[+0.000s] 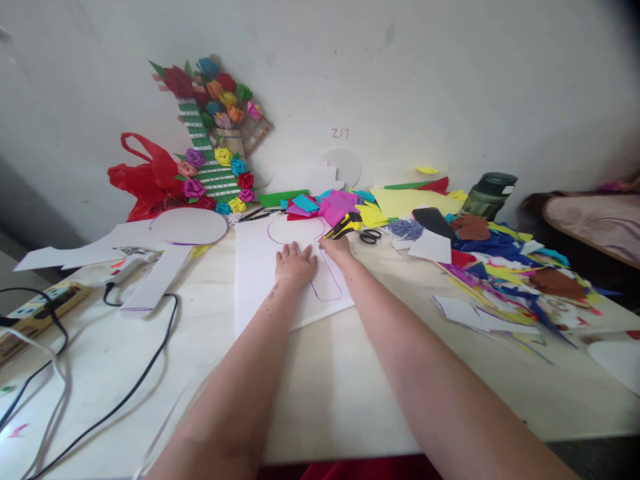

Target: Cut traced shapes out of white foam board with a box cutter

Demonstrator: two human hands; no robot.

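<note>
A white sheet [255, 280] lies on the table with a purple outline of a round top and a straight handle drawn on it. My left hand [296, 265] rests flat on the sheet, fingers spread over the drawing. At the outline's right side, my right hand [336, 249] is closed round the front end of a yellow and black utility knife [346, 225]. The knife's handle slants up to the right, and its blade end is by my fingertips at the paper. Black-handled scissors [371, 236] lie just right of the knife.
A white paddle-shaped cutout [188, 227], a glue gun [127, 267] and a power strip [40, 313] with cords are at left. Paper-flower decoration [215, 147] leans on the wall. Coloured scraps [505, 267], a phone [433, 221] and a bottle [489, 197] stand or lie right.
</note>
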